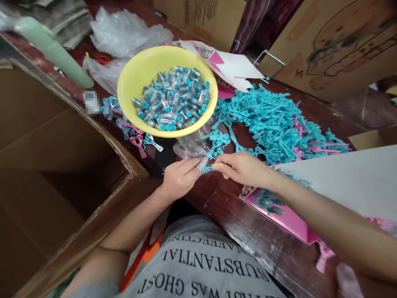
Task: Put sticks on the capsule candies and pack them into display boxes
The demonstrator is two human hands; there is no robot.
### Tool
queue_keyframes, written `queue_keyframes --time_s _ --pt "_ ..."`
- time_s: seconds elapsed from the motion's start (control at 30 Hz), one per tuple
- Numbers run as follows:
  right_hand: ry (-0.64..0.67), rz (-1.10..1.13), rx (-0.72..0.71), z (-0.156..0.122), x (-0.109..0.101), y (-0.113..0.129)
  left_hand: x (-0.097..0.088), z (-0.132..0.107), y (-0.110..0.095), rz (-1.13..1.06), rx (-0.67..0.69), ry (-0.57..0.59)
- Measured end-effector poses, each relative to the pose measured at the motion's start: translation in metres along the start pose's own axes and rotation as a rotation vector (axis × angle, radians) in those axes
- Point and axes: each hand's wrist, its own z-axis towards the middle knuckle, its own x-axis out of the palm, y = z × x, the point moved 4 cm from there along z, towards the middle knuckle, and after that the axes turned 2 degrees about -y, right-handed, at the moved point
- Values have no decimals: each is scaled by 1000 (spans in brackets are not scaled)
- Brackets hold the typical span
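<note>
My left hand (pixel 180 179) is closed around a small clear tube (pixel 202 164) with whitish, sparkly contents, held low over the table edge. From the other side my right hand (pixel 238 166) pinches at a blue piece (pixel 208 169) on the tube's end; whether this is a cap or a separate part is hard to see. Just beyond my fingers lie several blue plastic pieces (pixel 218 141) with cut-out shapes. A yellow basin (pixel 130 78) behind my hands holds many clear tubes (pixel 173 99) with blue ends.
To the right rises a large pile of blue plastic pieces (pixel 266 116) with some pink ones. Printed card (pixel 279 215) lies under my right forearm. An open cardboard box (pixel 102 203) stands at left, near a green bottle (pixel 52 49). Plastic bags (pixel 124 33) lie behind the basin.
</note>
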Motion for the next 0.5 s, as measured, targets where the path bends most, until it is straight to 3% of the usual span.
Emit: queue_keyframes --time_s 0.1,0.33,0.4,0.5 --pt "51 69 47 14 0 7 -5 -10 8 26 -48 9" --pt "-165 -2 -132 36 -29 24 -18 -28 25 -241 -379 -26" --pt "-300 -96 -154 63 -39 25 -14 -30 28 -419 -527 -24" --pt "-465 -292 -149 126 -40 22 -1 -31 28 -756 -785 -11"
